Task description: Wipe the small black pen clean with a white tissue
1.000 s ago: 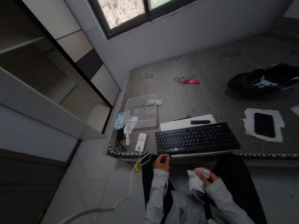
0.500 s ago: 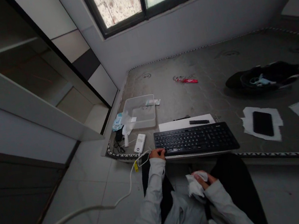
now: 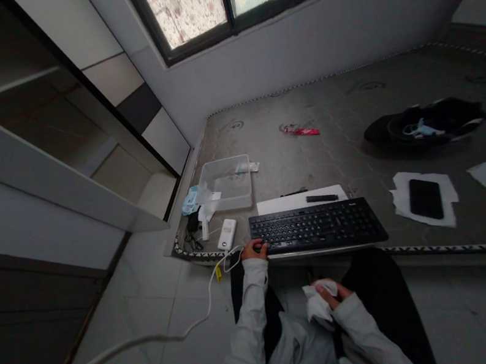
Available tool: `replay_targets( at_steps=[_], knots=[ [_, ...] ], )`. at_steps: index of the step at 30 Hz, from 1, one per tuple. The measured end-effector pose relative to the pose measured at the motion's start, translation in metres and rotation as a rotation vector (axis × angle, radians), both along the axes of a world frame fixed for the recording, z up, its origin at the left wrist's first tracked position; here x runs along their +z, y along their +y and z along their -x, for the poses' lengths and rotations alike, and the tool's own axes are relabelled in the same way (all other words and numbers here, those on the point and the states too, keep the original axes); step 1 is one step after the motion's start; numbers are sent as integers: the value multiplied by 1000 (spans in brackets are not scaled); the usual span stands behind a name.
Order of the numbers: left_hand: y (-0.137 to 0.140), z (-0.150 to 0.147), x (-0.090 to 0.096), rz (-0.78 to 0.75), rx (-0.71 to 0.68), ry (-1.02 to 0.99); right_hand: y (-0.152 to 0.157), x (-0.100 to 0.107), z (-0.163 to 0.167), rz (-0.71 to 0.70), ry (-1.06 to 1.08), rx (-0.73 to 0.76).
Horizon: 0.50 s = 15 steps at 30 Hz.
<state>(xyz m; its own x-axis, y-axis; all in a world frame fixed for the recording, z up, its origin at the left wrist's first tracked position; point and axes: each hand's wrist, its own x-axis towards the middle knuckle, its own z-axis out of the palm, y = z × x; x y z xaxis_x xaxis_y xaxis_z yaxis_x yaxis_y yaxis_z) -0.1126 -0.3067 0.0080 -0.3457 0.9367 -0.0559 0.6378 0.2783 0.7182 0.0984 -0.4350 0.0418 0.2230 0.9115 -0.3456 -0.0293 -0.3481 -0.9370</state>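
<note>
Resting at the near left corner of a long black plastic keyboard, left hand has fingers curled, thumb close to them; can't tell if anything is pinched. Right hand is closed around a crumpled white tissue, held over the lap, apart from the keyboard. Keyboard lies flat along the front edge of a grey quilted mattress, just right of a white rectangular device. Progress, my judgement: tissue in hand, keyboard in place, left hand at the corner; tissue-to-key contact not made now. How much is finished or remains: can't tell, keys too small.
</note>
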Motion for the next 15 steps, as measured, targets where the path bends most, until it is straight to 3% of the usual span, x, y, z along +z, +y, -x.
replay_targets(
  at_steps=[7, 15],
  knots=[
    [6, 0, -1, 19, 1, -13, 0, -3, 2, 18, 24, -6],
    [9, -1, 0, 47, 11, -6, 0, -7, 3, -57, -19, 28]
  ],
)
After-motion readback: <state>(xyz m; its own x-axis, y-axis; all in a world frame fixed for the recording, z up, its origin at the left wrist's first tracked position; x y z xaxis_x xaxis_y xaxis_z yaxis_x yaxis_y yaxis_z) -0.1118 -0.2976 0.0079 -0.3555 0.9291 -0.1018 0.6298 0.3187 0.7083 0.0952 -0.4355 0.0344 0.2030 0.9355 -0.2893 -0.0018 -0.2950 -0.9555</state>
